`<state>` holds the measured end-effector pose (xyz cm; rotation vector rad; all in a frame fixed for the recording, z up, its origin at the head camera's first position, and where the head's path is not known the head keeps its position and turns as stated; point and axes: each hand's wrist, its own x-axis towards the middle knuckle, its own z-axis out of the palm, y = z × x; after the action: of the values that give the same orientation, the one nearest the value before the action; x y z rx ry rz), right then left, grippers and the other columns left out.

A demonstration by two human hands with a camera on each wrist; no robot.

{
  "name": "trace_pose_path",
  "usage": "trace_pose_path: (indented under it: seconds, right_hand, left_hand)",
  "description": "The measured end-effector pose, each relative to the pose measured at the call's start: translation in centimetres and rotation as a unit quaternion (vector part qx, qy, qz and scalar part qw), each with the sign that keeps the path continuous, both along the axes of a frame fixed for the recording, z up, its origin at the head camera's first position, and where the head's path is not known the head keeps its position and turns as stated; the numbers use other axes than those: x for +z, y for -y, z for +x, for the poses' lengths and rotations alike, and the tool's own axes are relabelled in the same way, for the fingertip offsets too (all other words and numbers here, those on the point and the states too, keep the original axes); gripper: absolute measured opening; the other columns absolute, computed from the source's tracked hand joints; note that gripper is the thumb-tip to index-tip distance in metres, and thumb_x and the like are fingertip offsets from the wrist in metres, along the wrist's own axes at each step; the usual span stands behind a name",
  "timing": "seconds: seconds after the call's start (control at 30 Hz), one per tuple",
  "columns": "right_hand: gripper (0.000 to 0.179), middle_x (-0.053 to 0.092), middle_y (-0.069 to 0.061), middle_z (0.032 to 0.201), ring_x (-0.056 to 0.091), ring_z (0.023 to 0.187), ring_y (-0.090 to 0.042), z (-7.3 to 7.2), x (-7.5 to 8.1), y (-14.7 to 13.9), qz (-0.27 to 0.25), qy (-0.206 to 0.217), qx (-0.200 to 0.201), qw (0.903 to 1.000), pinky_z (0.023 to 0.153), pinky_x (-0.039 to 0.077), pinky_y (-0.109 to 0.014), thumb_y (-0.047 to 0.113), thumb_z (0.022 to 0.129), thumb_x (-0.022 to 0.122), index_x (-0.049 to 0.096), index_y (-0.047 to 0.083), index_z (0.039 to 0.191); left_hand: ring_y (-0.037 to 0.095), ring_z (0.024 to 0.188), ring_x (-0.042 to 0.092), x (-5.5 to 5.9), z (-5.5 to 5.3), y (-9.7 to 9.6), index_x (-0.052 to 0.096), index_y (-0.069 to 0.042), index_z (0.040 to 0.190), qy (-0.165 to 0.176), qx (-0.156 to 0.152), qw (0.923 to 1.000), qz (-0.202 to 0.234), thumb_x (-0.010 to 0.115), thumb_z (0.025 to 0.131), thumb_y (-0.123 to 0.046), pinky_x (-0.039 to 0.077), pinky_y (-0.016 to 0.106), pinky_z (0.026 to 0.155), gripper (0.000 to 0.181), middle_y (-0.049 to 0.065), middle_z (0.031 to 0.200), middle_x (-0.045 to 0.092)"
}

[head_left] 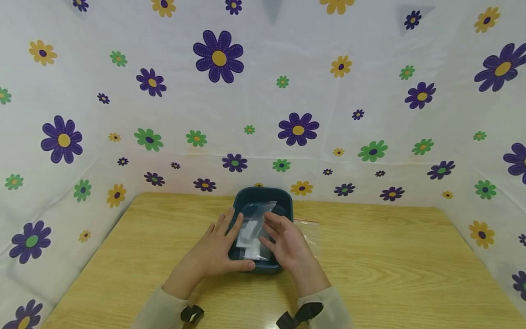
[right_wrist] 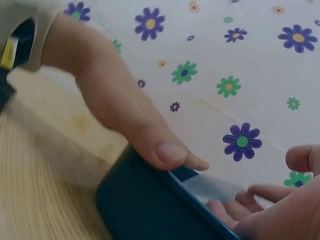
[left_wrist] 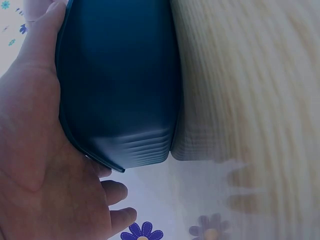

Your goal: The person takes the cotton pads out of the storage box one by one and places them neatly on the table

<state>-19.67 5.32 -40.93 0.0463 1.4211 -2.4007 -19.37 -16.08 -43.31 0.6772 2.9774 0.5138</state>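
A dark teal plastic bin (head_left: pixel 263 269) stands on the table, with clear plastic bags (head_left: pixel 256 228) holding white pieces inside it. My left hand (head_left: pixel 215 251) rests on the bin's left and near rim, fingers spread and thumb stretched along the near edge. In the left wrist view, that hand (left_wrist: pixel 55 165) lies against the rim of the bin (left_wrist: pixel 120 75). My right hand (head_left: pixel 287 242) reaches over the right rim, its fingers loosely bent beside the bags. The right wrist view shows its thumb apart from the fingers (right_wrist: pixel 230 210); how far they touch the bags is partly hidden.
Another clear bag with a red zip line (head_left: pixel 308 223) lies on the wooden table (head_left: pixel 390 265), right of the bin and partly behind my right hand. A white cloth with printed flowers (head_left: pixel 263 100) hangs behind the table and along both sides.
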Motion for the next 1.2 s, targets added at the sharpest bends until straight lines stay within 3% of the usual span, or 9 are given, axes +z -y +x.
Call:
trace_pose_path:
  seconds: [0.1,0.17,0.27,0.4,0.5,0.57,0.77,1.0,1.2]
  right_hand:
    - [0.044,0.051,-0.017,0.147,0.048,0.136,-0.031,0.0,0.3,0.0,0.112,-0.084,-0.042,0.9893,0.108,0.045,-0.046,0.021,0.102,0.054,0.054,-0.003,0.14]
    - [0.033,0.066,-0.013,0.128,0.063,0.116,-0.025,0.0,0.4,-0.1,0.194,-0.132,-0.088,0.9681,0.093,0.056,-0.038,0.019,0.098,0.064,0.068,0.001,0.125]
    - [0.022,0.072,-0.009,0.104,0.068,0.09,-0.016,0.0,0.4,-0.4,0.249,-0.166,-0.142,0.9435,0.076,0.06,-0.029,0.016,0.089,0.076,0.073,0.004,0.108]
    - [0.036,0.069,-0.011,0.093,0.07,0.083,-0.016,-0.2,0.4,-1.1,0.224,-0.157,-0.147,0.9505,0.072,0.061,-0.029,0.008,0.086,0.077,0.066,0.004,0.12]
    - [0.043,0.07,-0.011,0.096,0.071,0.088,-0.019,-0.2,0.5,-1.6,0.218,-0.147,-0.118,0.9576,0.075,0.061,-0.032,0.008,0.089,0.073,0.063,0.006,0.13]
    - [0.037,0.07,-0.01,0.1,0.071,0.092,-0.02,-0.2,0.7,-2.0,0.224,-0.148,-0.095,0.9586,0.077,0.061,-0.031,0.01,0.091,0.072,0.066,0.006,0.127]
    - [0.017,0.071,-0.01,0.106,0.066,0.094,-0.018,0.0,1.5,-2.7,0.263,-0.18,-0.067,0.9456,0.082,0.058,-0.03,0.013,0.096,0.067,0.072,0.005,0.109]
    - [0.013,0.074,-0.013,0.107,0.071,0.103,-0.024,-0.1,1.7,-3.6,0.274,-0.216,-0.031,0.9365,0.091,0.057,-0.039,0.008,0.101,0.056,0.065,0.003,0.11]
    - [0.021,0.076,-0.006,0.108,0.07,0.104,-0.021,-0.2,1.4,-4.1,0.326,-0.237,-0.011,0.9152,0.085,0.058,-0.038,0.016,0.104,0.054,0.064,0.01,0.122]
  left_hand:
    - [0.045,0.151,0.008,-0.1,0.0,0.0,0.011,-0.014,0.161,0.003,0.005,1.0,-0.003,0.061,0.074,-0.082,0.016,0.063,0.119,0.121,0.013,0.168,-0.003]
    - [0.044,0.152,0.008,-0.1,0.0,0.0,0.011,-0.015,0.162,0.003,0.006,1.0,-0.005,0.059,0.074,-0.084,0.016,0.063,0.119,0.122,0.013,0.168,-0.004]
    - [0.043,0.152,0.007,-0.1,-0.1,0.0,0.01,-0.017,0.162,0.005,0.007,0.9999,-0.007,0.058,0.073,-0.085,0.016,0.062,0.119,0.122,0.012,0.168,-0.004]
    - [0.042,0.152,0.006,-0.1,0.0,0.1,0.009,-0.018,0.162,0.007,0.006,0.9999,-0.008,0.058,0.073,-0.086,0.016,0.062,0.12,0.122,0.012,0.168,-0.005]
    - [0.042,0.152,0.006,0.0,0.0,0.1,0.008,-0.018,0.162,0.009,0.007,0.9999,-0.008,0.057,0.073,-0.086,0.015,0.062,0.12,0.122,0.011,0.168,-0.005]
    - [0.042,0.152,0.006,0.0,0.0,0.0,0.009,-0.018,0.162,0.01,0.008,0.9999,-0.007,0.058,0.073,-0.086,0.015,0.062,0.12,0.122,0.011,0.168,-0.005]
    - [0.042,0.152,0.005,0.0,0.0,0.0,0.007,-0.019,0.162,0.009,0.009,0.9999,-0.004,0.06,0.074,-0.083,0.014,0.061,0.12,0.121,0.011,0.168,-0.006]
    - [0.043,0.152,0.007,0.2,0.1,0.0,0.01,-0.016,0.162,0.006,0.006,1.0,0.002,0.061,0.074,-0.082,0.016,0.062,0.12,0.121,0.013,0.168,-0.004]
    - [0.043,0.152,0.007,-0.1,0.1,0.1,0.01,-0.017,0.162,0.005,0.005,1.0,0.001,0.06,0.074,-0.083,0.016,0.062,0.119,0.121,0.012,0.168,-0.004]
